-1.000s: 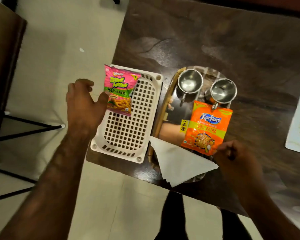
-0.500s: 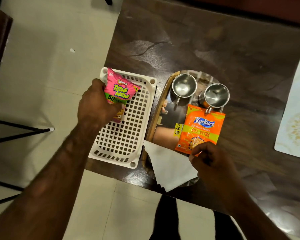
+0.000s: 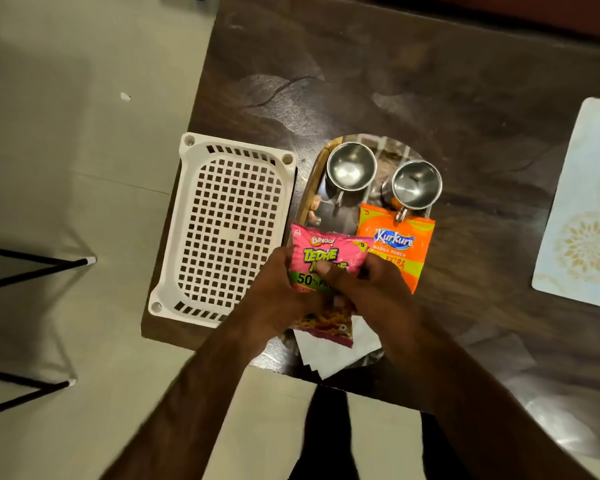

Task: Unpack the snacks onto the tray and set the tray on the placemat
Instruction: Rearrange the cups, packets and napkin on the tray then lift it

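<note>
A pink Bingo snack packet hangs over the near left part of the shiny oval tray. My left hand grips its left side and my right hand grips its right side, with a thumb across the front. An orange Kurkure packet lies on the tray beside it, partly under my right hand. Two steel cups stand at the tray's far end. The pale blue placemat lies at the table's right edge, apart from the tray.
A white perforated plastic basket lies on the table left of the tray, nothing inside it. White paper napkins sit at the tray's near end. The dark wooden table ends just left of the basket; black chair legs stand on the floor.
My left hand carried the pink packet out of the basket and rightward over the tray. My right hand left the orange packet and took hold of the pink one.
</note>
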Demonstrator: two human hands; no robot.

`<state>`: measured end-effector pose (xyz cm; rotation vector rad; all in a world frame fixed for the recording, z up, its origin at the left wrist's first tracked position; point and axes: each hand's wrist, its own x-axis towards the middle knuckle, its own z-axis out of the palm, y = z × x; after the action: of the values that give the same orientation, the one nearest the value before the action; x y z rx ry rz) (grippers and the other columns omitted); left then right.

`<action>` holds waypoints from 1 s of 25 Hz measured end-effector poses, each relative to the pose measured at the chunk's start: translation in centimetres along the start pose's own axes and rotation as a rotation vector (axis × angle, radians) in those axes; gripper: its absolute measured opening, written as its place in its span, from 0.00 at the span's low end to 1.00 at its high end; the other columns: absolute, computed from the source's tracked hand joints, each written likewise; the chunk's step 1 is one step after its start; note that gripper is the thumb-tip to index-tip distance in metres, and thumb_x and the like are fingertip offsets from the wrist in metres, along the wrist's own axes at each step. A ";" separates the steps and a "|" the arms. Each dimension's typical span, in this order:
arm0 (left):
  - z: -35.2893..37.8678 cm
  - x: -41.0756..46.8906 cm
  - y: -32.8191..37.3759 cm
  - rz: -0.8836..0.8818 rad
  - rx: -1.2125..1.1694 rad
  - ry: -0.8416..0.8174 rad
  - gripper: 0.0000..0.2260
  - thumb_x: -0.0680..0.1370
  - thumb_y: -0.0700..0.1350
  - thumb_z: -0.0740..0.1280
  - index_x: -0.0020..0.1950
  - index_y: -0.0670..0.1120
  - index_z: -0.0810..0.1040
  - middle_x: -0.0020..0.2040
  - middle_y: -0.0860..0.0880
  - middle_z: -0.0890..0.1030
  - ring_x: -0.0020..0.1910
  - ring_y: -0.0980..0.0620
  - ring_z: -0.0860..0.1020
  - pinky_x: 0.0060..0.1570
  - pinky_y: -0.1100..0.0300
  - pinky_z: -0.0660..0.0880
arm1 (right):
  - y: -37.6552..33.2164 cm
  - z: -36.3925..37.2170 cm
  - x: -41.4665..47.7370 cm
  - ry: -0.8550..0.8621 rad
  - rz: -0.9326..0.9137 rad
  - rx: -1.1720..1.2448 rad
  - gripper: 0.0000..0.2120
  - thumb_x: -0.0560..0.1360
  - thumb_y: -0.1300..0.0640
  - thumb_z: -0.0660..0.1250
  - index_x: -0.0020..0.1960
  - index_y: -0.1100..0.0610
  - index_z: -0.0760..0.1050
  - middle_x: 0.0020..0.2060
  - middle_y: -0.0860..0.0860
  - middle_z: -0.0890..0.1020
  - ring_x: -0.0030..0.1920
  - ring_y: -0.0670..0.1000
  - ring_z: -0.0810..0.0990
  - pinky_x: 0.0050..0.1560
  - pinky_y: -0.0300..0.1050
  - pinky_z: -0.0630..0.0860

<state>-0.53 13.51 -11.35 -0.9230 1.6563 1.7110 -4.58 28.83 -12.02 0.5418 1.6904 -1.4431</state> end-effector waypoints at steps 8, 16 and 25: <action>-1.5 1.7 -0.2 0.053 0.101 0.094 0.19 0.71 0.39 0.78 0.60 0.45 0.77 0.37 0.58 0.84 0.38 0.62 0.84 0.36 0.67 0.79 | -0.8 0.5 2.0 0.158 0.070 -0.074 0.05 0.77 0.52 0.77 0.48 0.50 0.82 0.41 0.46 0.89 0.44 0.46 0.89 0.52 0.53 0.87; -1.6 2.9 1.1 0.126 0.333 0.175 0.11 0.73 0.51 0.76 0.53 0.54 0.81 0.42 0.56 0.84 0.40 0.63 0.81 0.39 0.64 0.78 | -2.1 0.5 2.5 0.365 0.020 -0.283 0.13 0.72 0.45 0.80 0.47 0.48 0.79 0.41 0.49 0.89 0.46 0.53 0.89 0.54 0.59 0.86; -1.4 4.2 1.7 0.189 0.671 0.205 0.22 0.72 0.57 0.75 0.60 0.48 0.80 0.52 0.44 0.80 0.49 0.45 0.81 0.51 0.48 0.79 | -2.6 0.2 3.0 0.449 0.009 -0.512 0.22 0.71 0.40 0.78 0.57 0.50 0.75 0.45 0.52 0.88 0.47 0.58 0.88 0.53 0.55 0.85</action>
<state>-4.29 11.81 -13.65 -0.6365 2.3034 1.0491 -8.18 27.42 -12.91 0.6071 2.3063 -0.8577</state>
